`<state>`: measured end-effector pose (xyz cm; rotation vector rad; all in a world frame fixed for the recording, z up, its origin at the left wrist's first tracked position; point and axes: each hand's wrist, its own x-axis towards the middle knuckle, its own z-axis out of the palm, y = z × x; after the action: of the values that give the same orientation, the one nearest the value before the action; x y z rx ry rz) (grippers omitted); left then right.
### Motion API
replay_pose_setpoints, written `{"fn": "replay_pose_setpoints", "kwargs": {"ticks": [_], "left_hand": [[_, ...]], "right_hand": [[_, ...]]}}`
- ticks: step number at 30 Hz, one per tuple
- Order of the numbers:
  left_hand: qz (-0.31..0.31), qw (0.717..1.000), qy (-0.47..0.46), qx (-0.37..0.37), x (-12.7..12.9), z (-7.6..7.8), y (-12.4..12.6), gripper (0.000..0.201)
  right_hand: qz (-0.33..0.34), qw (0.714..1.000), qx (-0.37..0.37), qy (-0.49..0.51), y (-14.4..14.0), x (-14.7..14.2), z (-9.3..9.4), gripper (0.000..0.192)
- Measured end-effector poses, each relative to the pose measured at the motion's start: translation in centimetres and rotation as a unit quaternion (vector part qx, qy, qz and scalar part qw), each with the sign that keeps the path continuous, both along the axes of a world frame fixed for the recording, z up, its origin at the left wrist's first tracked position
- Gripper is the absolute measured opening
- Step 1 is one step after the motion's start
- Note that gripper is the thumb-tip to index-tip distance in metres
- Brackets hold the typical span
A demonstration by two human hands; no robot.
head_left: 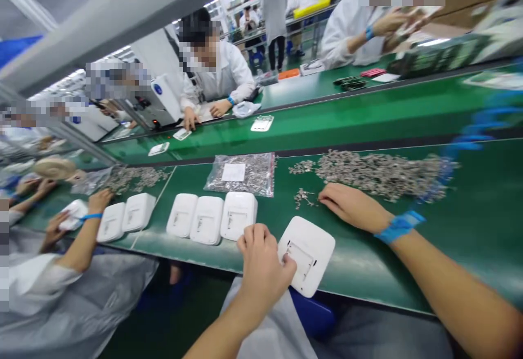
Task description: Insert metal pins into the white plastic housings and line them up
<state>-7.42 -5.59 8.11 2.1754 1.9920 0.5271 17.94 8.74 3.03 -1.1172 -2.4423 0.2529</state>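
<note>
One view only, from the camera on my head. It looks forward and down over the green desk (469, 228), tilted so the desk edge runs slantwise, lower to the right. It sits close: my forearms enter from the bottom edge and my left hand (261, 266) and right hand (353, 206) fill the near foreground. Beyond, the view reaches across the desk to seated co-workers and the hall behind.
</note>
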Motion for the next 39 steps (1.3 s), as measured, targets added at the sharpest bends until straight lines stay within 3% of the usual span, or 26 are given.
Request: {"fn": "replay_pose_setpoints", "kwargs": {"ticks": [3, 8, 10, 13, 15, 17, 22, 26, 28, 30, 31, 32, 33, 36, 37, 39], "left_hand": [[0.059, 0.998, 0.026, 0.015, -0.5, -0.1, 0.4, 0.021], [0.129, 0.986, 0.042, 0.092, -1.5, -0.8, 0.8, 0.017], [0.142, 0.983, 0.038, 0.109, -2.0, -1.0, 1.0, 0.018], [0.164, 0.981, 0.044, 0.098, -2.7, -1.2, 1.3, 0.02], [0.178, 0.979, 0.051, 0.089, -3.2, -1.1, 1.3, 0.019], [0.192, 0.976, 0.056, 0.084, -3.6, -1.0, 1.1, 0.019], [0.217, 0.97, 0.069, 0.082, -6.0, -0.8, 1.1, 0.021], [0.229, 0.967, 0.077, 0.08, -8.7, -0.4, 1.2, 0.021], [0.233, 0.964, 0.084, 0.092, -8.8, 0.0, 1.2, 0.014], [0.227, 0.958, 0.078, 0.154, -6.7, 0.4, 1.5, 0.005], [0.208, 0.956, 0.056, 0.199, -4.7, 0.6, 1.8, 0.01], [0.173, 0.955, 0.015, 0.241, -2.2, 0.8, 2.3, 0.014], [0.099, 0.958, -0.055, 0.265, 0.7, 0.8, 3.0, 0.018], [-0.137, 0.938, -0.257, 0.189, 9.9, 0.0, 5.9, 0.023], [-0.176, 0.926, -0.281, 0.18, 12.4, -0.5, 7.0, 0.019], [-0.195, 0.906, -0.325, 0.186, 15.9, -1.8, 8.8, 0.014]], "right_hand": [[0.01, 0.999, 0.017, 0.025, -0.3, 0.6, -1.0, 0.02], [-0.006, 0.987, -0.046, 0.152, -1.7, 0.7, 0.8, 0.015], [-0.003, 0.961, -0.105, 0.257, -2.0, 0.8, 1.6, 0.018], [0.016, 0.893, -0.199, 0.404, -2.3, 1.4, 2.0, 0.025], [0.026, 0.858, -0.228, 0.459, -2.3, 1.7, 2.0, 0.029], [0.038, 0.842, -0.246, 0.478, -2.4, 2.0, 2.0, 0.033], [0.056, 0.84, -0.287, 0.458, -2.7, 2.0, 2.5, 0.043], [0.04, 0.849, -0.271, 0.452, -2.6, 1.9, 2.8, 0.046], [0.018, 0.856, -0.264, 0.443, -2.4, 1.7, 2.7, 0.045], [-0.015, 0.86, -0.255, 0.442, -2.1, 1.5, 2.5, 0.045], [-0.036, 0.858, -0.244, 0.452, -1.9, 1.4, 2.4, 0.045], [-0.059, 0.852, -0.229, 0.468, -1.7, 1.3, 2.2, 0.045], [-0.082, 0.841, -0.21, 0.491, -1.6, 1.3, 2.1, 0.046], [-0.146, 0.79, -0.177, 0.569, -1.1, 1.4, 1.9, 0.047], [-0.165, 0.767, -0.171, 0.595, -1.0, 1.4, 2.0, 0.046], [-0.189, 0.726, -0.157, 0.642, -0.9, 1.6, 2.3, 0.044]]}}
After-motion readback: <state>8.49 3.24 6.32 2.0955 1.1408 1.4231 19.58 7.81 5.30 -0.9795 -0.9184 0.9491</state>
